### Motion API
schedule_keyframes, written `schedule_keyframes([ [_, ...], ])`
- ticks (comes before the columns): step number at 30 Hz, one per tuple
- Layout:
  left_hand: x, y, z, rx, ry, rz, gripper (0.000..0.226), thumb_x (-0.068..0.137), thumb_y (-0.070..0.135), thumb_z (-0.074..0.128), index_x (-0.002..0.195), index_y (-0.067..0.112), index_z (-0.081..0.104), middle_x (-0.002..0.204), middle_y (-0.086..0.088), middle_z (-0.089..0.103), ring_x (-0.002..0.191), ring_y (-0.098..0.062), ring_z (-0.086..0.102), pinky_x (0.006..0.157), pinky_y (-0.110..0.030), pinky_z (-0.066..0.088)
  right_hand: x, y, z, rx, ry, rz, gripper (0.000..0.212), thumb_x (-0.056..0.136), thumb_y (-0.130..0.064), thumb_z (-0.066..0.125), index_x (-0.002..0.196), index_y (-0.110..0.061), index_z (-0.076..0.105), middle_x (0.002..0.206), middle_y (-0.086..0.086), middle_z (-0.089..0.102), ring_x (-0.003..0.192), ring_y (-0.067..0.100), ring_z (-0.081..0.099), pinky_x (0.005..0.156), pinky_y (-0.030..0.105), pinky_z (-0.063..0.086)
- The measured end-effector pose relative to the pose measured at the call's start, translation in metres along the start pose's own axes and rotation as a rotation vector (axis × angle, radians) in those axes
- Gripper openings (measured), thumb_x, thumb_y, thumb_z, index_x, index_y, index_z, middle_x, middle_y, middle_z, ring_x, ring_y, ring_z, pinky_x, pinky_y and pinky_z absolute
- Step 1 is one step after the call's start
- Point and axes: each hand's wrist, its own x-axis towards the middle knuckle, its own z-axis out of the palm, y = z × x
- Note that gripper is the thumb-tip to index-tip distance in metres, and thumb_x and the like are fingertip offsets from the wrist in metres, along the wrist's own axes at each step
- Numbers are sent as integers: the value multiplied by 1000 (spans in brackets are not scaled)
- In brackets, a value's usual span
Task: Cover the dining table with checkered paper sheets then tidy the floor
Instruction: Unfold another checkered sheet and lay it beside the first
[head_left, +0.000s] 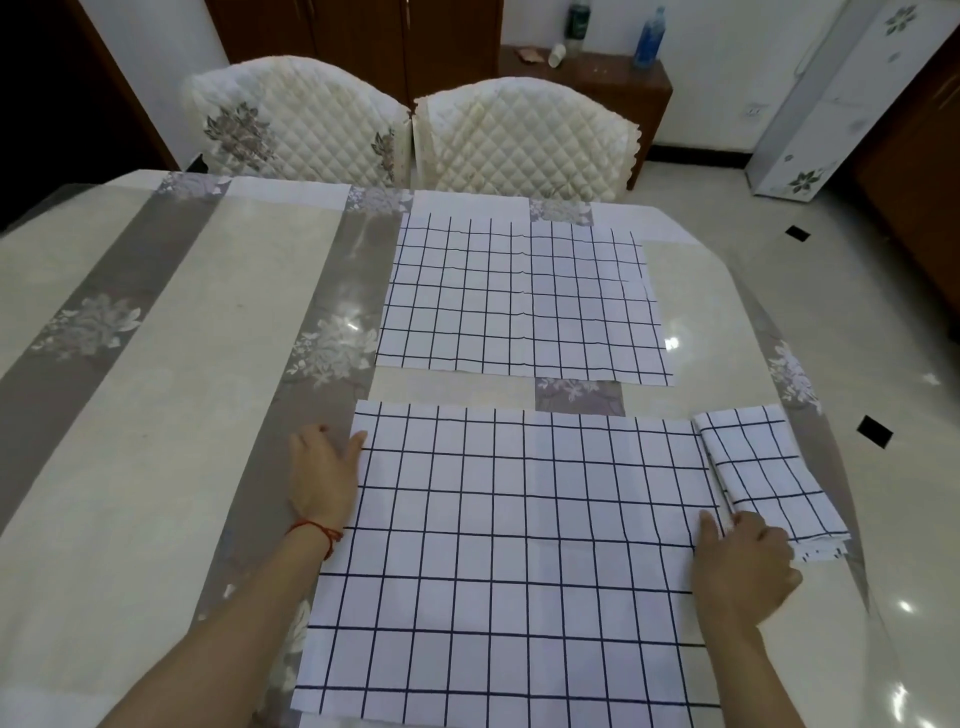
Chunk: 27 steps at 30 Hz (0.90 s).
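1. The near white paper sheet with a dark blue grid (519, 545) lies flat on the surface (130, 415), a dining table under a grey-and-cream floral cloth, at its right end and close to the person
2. The left hand (324, 470) rests released at the sheet's far left corner, fingers straight, thumb touching the edge
3. The right hand (743, 566) lies flat on the sheet's right edge, fingers fairly straight, holding nothing; its fingertips sit just beside a folded stack of the same checkered sheets (769, 478) near the surface's right rim
4. A far checkered sheet (519, 296), seemingly 2 pieces overlapped, is already laid in front of 2 quilted cream chairs (405, 130)
5. Judgement: the paper looks thin, light and floppy, likely to slide on the glossy cloth and crease or tear if dragged; smoothing with flat palms suits it, and lifting is best done by pinching 2 corners
6. Most of the surface's left part remains uncovered, so the task seems early; the next sheet would likely come from the folded stack
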Motion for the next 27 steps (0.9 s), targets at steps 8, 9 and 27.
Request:
schedule_keyframes([
  [8, -108, 32, 64, 423, -299, 630, 52, 92, 49, 32, 134, 21, 47, 145, -5, 42, 134, -28, 40, 109, -53, 29, -81, -85, 19, 11, -229, -819, 45, 81, -26, 68, 123, -15, 58, 134, 13, 55, 123, 30, 53, 99, 49, 42],
  [9, -115, 31, 68, 497, -348, 645, 56, 93, 51, 21, 133, 22, 48, 143, -4, 45, 131, -28, 44, 110, -54, 25, -88, -88, 25, -23, -338, -900, 50, 88, -32, 57, 135, -21, 46, 148, 7, 38, 136, 28, 38, 110, 46, 29],
  [27, -120, 27, 69, 648, -370, 643, 60, 89, 52, 24, 139, 23, 40, 146, -4, 40, 134, -29, 38, 109, -47, 5, -56, -88, 44, -2, -443, -721, 54, 98, -40, 26, 148, -25, 11, 156, -7, 0, 146, 15, -2, 116, 37, -7],
])
